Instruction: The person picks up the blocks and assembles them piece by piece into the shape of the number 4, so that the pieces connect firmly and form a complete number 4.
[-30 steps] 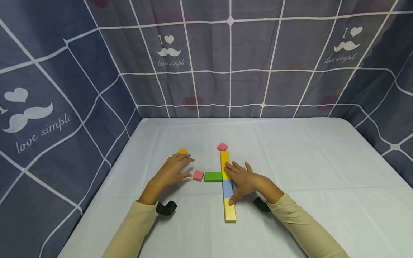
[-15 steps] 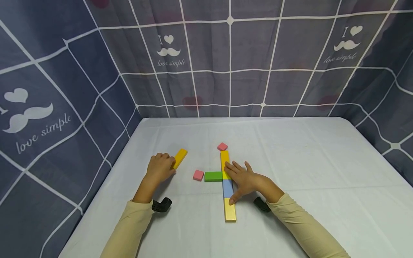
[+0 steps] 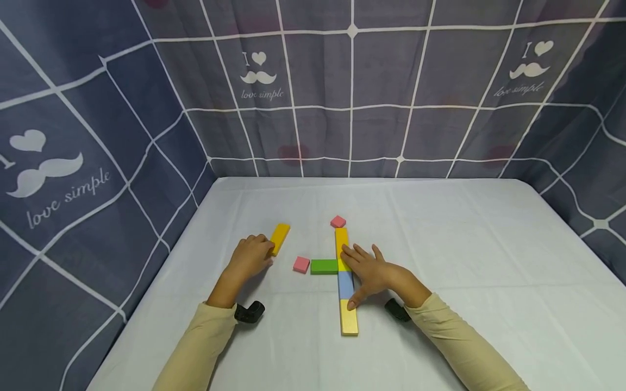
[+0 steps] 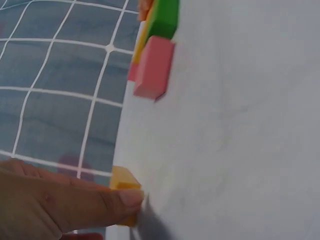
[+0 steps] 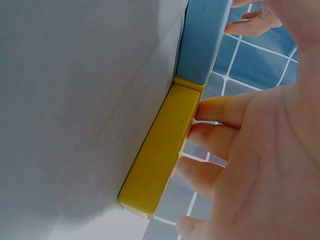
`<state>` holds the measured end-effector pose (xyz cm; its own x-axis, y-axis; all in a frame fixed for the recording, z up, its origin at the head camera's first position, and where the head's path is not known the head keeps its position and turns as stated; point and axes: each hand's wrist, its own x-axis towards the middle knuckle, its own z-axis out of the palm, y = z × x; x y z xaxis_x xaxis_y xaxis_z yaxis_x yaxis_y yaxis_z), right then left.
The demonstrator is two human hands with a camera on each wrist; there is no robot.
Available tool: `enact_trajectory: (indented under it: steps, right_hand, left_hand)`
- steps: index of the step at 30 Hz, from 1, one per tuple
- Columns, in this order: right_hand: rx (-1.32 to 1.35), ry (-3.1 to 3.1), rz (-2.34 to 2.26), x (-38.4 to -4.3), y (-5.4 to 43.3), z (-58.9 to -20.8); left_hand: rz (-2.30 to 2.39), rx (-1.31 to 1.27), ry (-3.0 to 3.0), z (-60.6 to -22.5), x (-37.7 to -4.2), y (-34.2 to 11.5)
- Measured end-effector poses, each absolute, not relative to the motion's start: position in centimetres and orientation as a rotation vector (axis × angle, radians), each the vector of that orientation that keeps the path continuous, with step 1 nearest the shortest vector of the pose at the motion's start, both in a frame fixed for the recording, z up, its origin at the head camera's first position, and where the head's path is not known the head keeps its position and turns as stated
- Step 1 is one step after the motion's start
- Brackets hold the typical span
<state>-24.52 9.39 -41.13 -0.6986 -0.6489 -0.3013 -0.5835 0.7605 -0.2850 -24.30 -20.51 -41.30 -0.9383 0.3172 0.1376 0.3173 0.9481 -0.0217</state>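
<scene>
My left hand (image 3: pixel 248 257) pinches a loose yellow block (image 3: pixel 281 239) that lies slanted at the left; the left wrist view has the thumb along the side of this yellow block (image 4: pixel 125 178). My right hand (image 3: pixel 373 275) rests with spread, fairly straight fingers on a straight row of blocks. In that row are yellow (image 3: pixel 340 236) at the far end, blue (image 3: pixel 345 286) in the middle and pale yellow (image 3: pixel 349 324) nearest. The fingertips lie along the far yellow part, the thumb by the blue and pale yellow join. A green block (image 3: pixel 324 266) meets the row from the left.
One pink block (image 3: pixel 301 265) sits just left of the green one. Another pink block (image 3: pixel 338 221) stands at the row's far end. White cloth covers the table (image 3: pixel 440 228), with a grey checked curtain (image 3: pixel 376 76) behind it and at both sides.
My left hand has moved left from beside the pink block and taken hold of the loose yellow block, then shifted it slightly right and turned it a little. My right hand has stayed put.
</scene>
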Motion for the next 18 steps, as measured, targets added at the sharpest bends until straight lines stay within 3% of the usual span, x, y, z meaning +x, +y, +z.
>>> enact_trajectory:
  steps: [18]
  right_hand:
    - [-0.960, 2.576, -0.238, -24.5, 9.6, -41.3]
  left_hand:
    - [-0.144, -0.619, -2.931, -43.0, -24.5, -18.8]
